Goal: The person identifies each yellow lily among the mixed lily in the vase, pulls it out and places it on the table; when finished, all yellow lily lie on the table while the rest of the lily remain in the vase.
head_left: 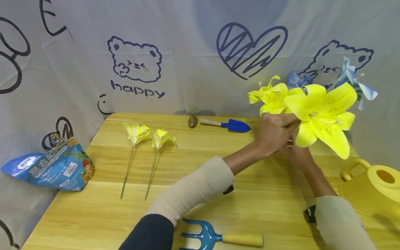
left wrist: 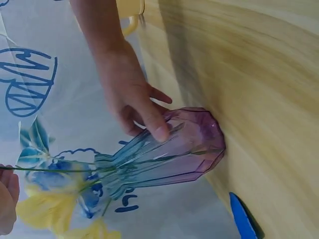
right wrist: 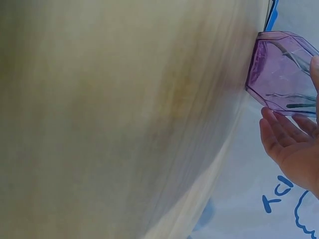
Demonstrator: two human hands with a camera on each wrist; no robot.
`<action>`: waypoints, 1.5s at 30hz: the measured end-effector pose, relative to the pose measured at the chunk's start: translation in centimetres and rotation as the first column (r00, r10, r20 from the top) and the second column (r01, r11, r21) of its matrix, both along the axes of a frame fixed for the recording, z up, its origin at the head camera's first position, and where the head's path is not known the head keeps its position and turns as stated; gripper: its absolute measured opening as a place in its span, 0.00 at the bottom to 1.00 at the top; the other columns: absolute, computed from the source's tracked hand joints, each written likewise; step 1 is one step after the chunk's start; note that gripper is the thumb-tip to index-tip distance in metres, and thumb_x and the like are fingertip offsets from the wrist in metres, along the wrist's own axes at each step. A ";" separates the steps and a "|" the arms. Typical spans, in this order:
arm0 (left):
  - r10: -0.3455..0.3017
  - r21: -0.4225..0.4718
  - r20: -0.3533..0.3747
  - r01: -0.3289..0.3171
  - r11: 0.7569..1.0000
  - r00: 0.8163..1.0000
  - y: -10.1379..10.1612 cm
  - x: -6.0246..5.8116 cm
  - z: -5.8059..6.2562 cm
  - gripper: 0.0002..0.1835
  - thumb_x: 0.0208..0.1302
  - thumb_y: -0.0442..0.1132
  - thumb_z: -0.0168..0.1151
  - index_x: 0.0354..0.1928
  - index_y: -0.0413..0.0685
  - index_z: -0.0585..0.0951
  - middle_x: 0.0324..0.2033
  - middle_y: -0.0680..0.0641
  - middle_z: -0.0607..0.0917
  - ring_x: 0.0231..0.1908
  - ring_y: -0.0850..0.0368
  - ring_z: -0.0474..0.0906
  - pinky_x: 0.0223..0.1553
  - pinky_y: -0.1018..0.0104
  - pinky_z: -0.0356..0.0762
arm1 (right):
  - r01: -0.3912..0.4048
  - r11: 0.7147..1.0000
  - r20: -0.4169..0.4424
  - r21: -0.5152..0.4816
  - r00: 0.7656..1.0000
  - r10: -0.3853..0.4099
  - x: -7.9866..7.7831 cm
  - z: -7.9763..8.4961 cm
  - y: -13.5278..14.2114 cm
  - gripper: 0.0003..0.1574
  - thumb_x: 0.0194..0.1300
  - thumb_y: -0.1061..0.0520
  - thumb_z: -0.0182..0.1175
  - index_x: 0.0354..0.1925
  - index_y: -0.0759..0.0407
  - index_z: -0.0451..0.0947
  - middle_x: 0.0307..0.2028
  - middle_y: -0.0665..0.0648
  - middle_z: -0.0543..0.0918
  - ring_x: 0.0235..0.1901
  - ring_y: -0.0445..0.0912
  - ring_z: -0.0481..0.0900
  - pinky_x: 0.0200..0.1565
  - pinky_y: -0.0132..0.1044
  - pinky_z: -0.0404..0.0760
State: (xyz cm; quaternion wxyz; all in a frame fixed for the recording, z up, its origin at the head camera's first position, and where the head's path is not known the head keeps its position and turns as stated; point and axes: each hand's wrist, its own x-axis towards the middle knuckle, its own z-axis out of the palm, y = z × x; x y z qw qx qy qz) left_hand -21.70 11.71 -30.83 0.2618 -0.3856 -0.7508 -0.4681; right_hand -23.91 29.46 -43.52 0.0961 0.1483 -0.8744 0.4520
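My left hand (head_left: 276,130) pinches a thin green stem (left wrist: 52,170) above a faceted glass vase (left wrist: 187,149), which shades from teal at its mouth to purple at its base. A large yellow lily (head_left: 322,118) spreads beside that hand; the join between bloom and pinched stem is hidden. Lower down, my right hand (left wrist: 132,97) holds the vase's side, thumb and fingers around it, as the right wrist view also shows. The vase stands on the table with stems inside. Another yellow lily (head_left: 273,97) and blue lilies (head_left: 350,78) rise around its mouth.
Two yellow lilies (head_left: 134,133) lie left on the wooden table. A blue trowel (head_left: 238,125) and brown stone-like object (head_left: 192,121) lie at the back. A blue hand fork (head_left: 206,236) is in front, a yellow watering can (head_left: 359,191) right, a blue bag (head_left: 62,166) far left.
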 end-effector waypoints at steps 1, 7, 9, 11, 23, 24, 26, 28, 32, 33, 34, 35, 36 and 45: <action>-0.018 0.007 -0.024 0.019 1.000 1.000 -0.1 0.1 0.2 0.10 0.59 0.32 0.55 0.22 0.46 0.82 0.20 0.53 0.82 0.22 0.71 0.75 0.30 0.87 0.66 | 0.002 1.000 -0.016 0.003 1.000 -0.002 0.0 -0.1 0.0 0.36 0.54 0.62 0.61 0.58 0.63 0.58 0.52 0.61 0.67 0.46 0.57 0.71 0.42 0.49 0.74; -0.086 0.163 -0.137 0.108 0.981 0.987 -1.6 1.0 1.8 0.09 0.54 0.26 0.57 0.20 0.39 0.82 0.19 0.47 0.82 0.22 0.68 0.76 0.31 0.85 0.68 | 0.049 0.996 -0.104 0.076 0.994 -0.041 0.9 1.1 -1.0 0.26 0.53 0.58 0.62 0.46 0.63 0.63 0.36 0.58 0.70 0.37 0.49 0.70 0.38 0.37 0.72; -0.123 0.204 -0.176 0.158 0.966 0.977 -2.9 1.6 2.4 0.04 0.49 0.25 0.61 0.21 0.36 0.83 0.21 0.44 0.83 0.23 0.64 0.77 0.32 0.83 0.70 | 0.076 0.993 -0.158 0.087 0.985 -0.062 1.6 2.1 -1.9 0.24 0.54 0.53 0.61 0.42 0.65 0.64 0.33 0.57 0.70 0.36 0.44 0.68 0.39 0.32 0.67; -0.195 0.232 -0.192 0.237 0.943 0.962 -4.4 2.3 3.1 0.02 0.45 0.24 0.63 0.24 0.31 0.82 0.24 0.40 0.83 0.25 0.61 0.79 0.33 0.80 0.72 | 0.080 0.995 -0.213 0.064 0.975 -0.064 2.4 3.6 -2.9 0.28 0.55 0.45 0.60 0.44 0.64 0.66 0.37 0.57 0.71 0.40 0.42 0.68 0.43 0.28 0.64; -0.137 0.240 0.013 0.130 0.962 0.990 -15.5 3.7 1.7 0.07 0.55 0.33 0.60 0.32 0.34 0.80 0.20 0.46 0.81 0.20 0.62 0.73 0.24 0.69 0.72 | 0.114 0.970 0.217 0.214 0.963 -0.161 0.9 1.0 -0.6 0.51 0.54 0.37 0.56 0.63 0.64 0.50 0.57 0.69 0.62 0.51 0.65 0.66 0.43 0.55 0.71; -0.130 0.236 0.070 0.111 0.965 0.989 -16.4 3.5 1.1 0.08 0.55 0.33 0.61 0.33 0.34 0.81 0.22 0.46 0.82 0.21 0.61 0.75 0.25 0.69 0.74 | 0.116 0.970 0.223 0.216 0.961 -0.164 0.8 0.8 -0.5 0.52 0.53 0.35 0.56 0.63 0.64 0.50 0.58 0.69 0.62 0.52 0.64 0.66 0.44 0.55 0.71; -0.077 0.179 0.194 0.042 0.983 0.978 -18.2 3.2 -0.1 0.07 0.55 0.34 0.60 0.33 0.36 0.81 0.26 0.46 0.83 0.25 0.61 0.79 0.28 0.69 0.76 | 0.123 0.969 0.215 0.213 0.962 -0.169 0.6 0.7 -0.4 0.53 0.51 0.34 0.57 0.63 0.64 0.51 0.57 0.69 0.63 0.51 0.64 0.66 0.43 0.54 0.71; -0.011 0.098 0.318 -0.021 0.995 0.948 -19.9 2.7 -1.4 0.07 0.55 0.35 0.60 0.34 0.38 0.82 0.27 0.46 0.84 0.26 0.60 0.80 0.29 0.68 0.77 | 0.129 0.969 0.204 0.211 0.964 -0.172 0.5 0.7 -0.4 0.53 0.51 0.34 0.57 0.62 0.64 0.52 0.57 0.69 0.63 0.51 0.64 0.67 0.43 0.54 0.71; 0.129 -0.085 0.503 -0.100 0.991 0.855 -22.9 1.7 -4.1 0.05 0.56 0.35 0.60 0.31 0.41 0.83 0.24 0.47 0.83 0.24 0.57 0.80 0.28 0.67 0.77 | 0.141 0.967 0.189 0.211 0.965 -0.182 0.5 0.8 -0.3 0.53 0.51 0.35 0.58 0.62 0.65 0.52 0.56 0.69 0.64 0.50 0.63 0.68 0.43 0.54 0.71; 0.153 -0.114 0.544 -0.107 0.988 0.825 -23.4 1.6 -4.8 0.05 0.56 0.35 0.60 0.31 0.40 0.82 0.23 0.46 0.83 0.24 0.55 0.80 0.28 0.67 0.78 | 0.142 0.966 0.188 0.215 0.965 -0.184 0.5 0.8 -0.3 0.53 0.51 0.35 0.58 0.62 0.65 0.52 0.56 0.69 0.64 0.50 0.63 0.68 0.43 0.54 0.71; 0.175 -0.142 0.583 -0.113 0.983 0.794 -23.9 1.4 -5.6 0.05 0.56 0.34 0.59 0.30 0.40 0.82 0.23 0.46 0.83 0.24 0.54 0.80 0.27 0.67 0.78 | 0.143 0.965 0.189 0.220 0.964 -0.186 0.5 0.7 -0.3 0.53 0.51 0.35 0.58 0.62 0.65 0.52 0.56 0.69 0.64 0.50 0.63 0.68 0.43 0.54 0.71; 0.195 -0.167 0.611 -0.116 0.979 0.768 -24.3 1.4 -6.3 0.05 0.56 0.33 0.59 0.30 0.39 0.82 0.22 0.45 0.82 0.24 0.52 0.80 0.27 0.67 0.78 | 0.141 0.964 0.193 0.226 0.963 -0.186 0.5 0.7 -0.2 0.53 0.51 0.35 0.58 0.62 0.65 0.52 0.56 0.69 0.64 0.50 0.63 0.68 0.43 0.54 0.71; 0.211 -0.186 0.640 -0.118 0.975 0.739 -24.7 1.3 -7.0 0.05 0.56 0.33 0.59 0.30 0.38 0.82 0.22 0.44 0.82 0.23 0.51 0.80 0.27 0.67 0.78 | 0.139 0.963 0.197 0.231 0.963 -0.186 0.5 0.6 -0.2 0.53 0.51 0.34 0.57 0.62 0.65 0.52 0.57 0.69 0.64 0.50 0.63 0.67 0.43 0.54 0.71; 0.308 -0.316 0.657 -0.119 0.941 0.688 -25.9 0.1 -10.0 0.07 0.55 0.30 0.59 0.27 0.31 0.81 0.19 0.42 0.82 0.20 0.52 0.79 0.25 0.67 0.78 | 0.139 0.960 0.191 0.241 0.964 -0.187 0.4 0.6 -0.2 0.54 0.50 0.32 0.56 0.63 0.64 0.51 0.57 0.68 0.64 0.51 0.63 0.67 0.42 0.54 0.72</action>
